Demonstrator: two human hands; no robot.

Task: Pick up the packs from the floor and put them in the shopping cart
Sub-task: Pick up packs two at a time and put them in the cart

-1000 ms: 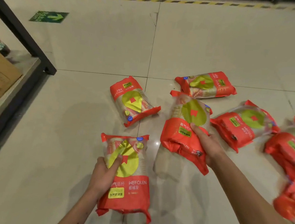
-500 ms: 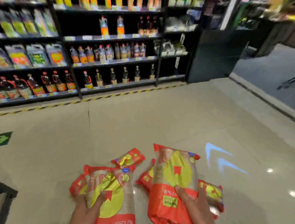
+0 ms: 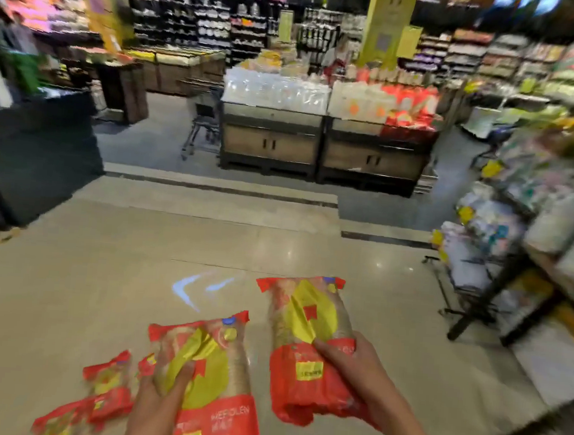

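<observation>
My left hand [image 3: 161, 403] grips a red pack with a yellow-green oval [image 3: 217, 383] at the bottom centre, held above the floor. My right hand [image 3: 359, 374] grips a second red pack [image 3: 306, 342] of the same kind, raised a little higher to the right. More red packs [image 3: 103, 395] lie on the tiled floor at the lower left, partly blurred. A dark wire shopping cart [image 3: 204, 121] stands far off beside a display island; the view is blurred by head motion.
A wooden display island [image 3: 322, 144] piled with goods stands straight ahead across the aisle. A rack of bagged goods [image 3: 502, 255] is close on the right. A dark counter [image 3: 33, 149] is on the left. Blue arrows [image 3: 197, 286] are projected on the beige floor.
My view has swung up and to the right, from the floor and bottle shelves to the open aisle. Both hands keep their packs, lifted off the floor; most floor packs have left view.
</observation>
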